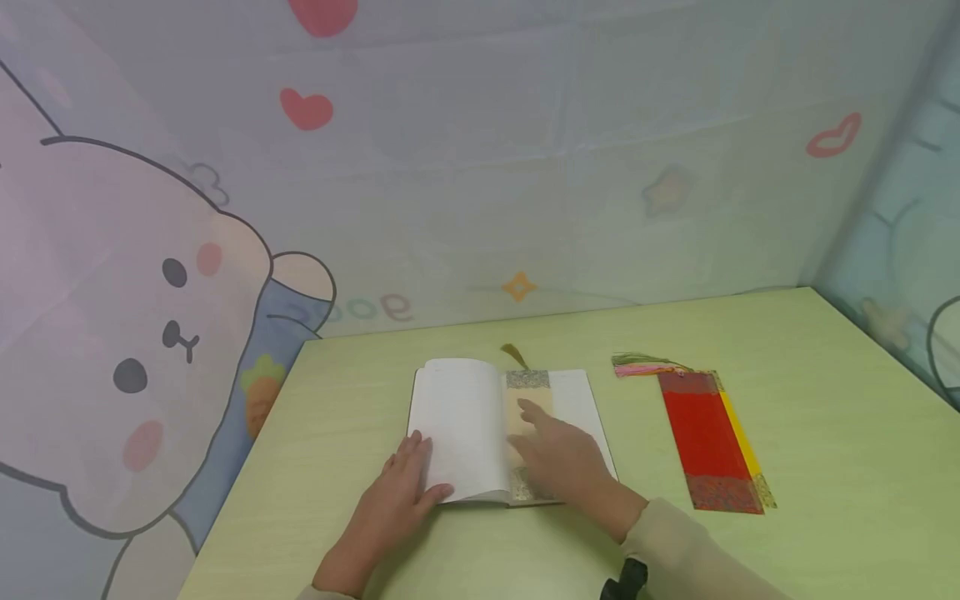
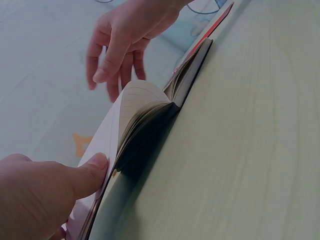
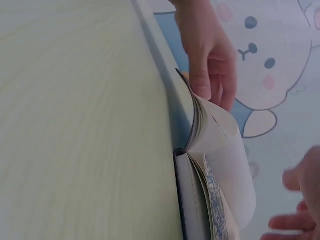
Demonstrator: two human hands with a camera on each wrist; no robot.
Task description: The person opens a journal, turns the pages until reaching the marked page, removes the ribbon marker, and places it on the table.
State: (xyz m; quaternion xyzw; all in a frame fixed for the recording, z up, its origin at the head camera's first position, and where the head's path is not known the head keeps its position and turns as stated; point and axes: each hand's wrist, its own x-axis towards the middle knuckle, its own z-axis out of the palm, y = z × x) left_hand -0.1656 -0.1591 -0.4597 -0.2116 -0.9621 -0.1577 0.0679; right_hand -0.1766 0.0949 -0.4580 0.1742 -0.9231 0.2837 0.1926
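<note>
An open notebook (image 1: 467, 433) with blank-looking white pages lies on the table. My left hand (image 1: 395, 492) rests at its lower left edge, the thumb on the page (image 2: 107, 135) and the fingers along the outer side. On the right-hand page, beside the fold, lies a beige bookmark (image 1: 528, 402) with patterned ends and an olive tassel (image 1: 514, 357) beyond the top edge. My right hand (image 1: 566, 458) hovers over this bookmark with loosely bent fingers, holding nothing; it hides part of the bookmark and page. In the right wrist view the bookmark's patterned end (image 3: 216, 200) shows.
Right of the notebook, a red bookmark (image 1: 708, 437) partly covers a yellow bookmark (image 1: 742, 433); green and pink tassels (image 1: 645, 365) point left from their top. The pale table (image 1: 480, 558) meets a printed cloth backdrop (image 1: 465, 208) behind and at the sides.
</note>
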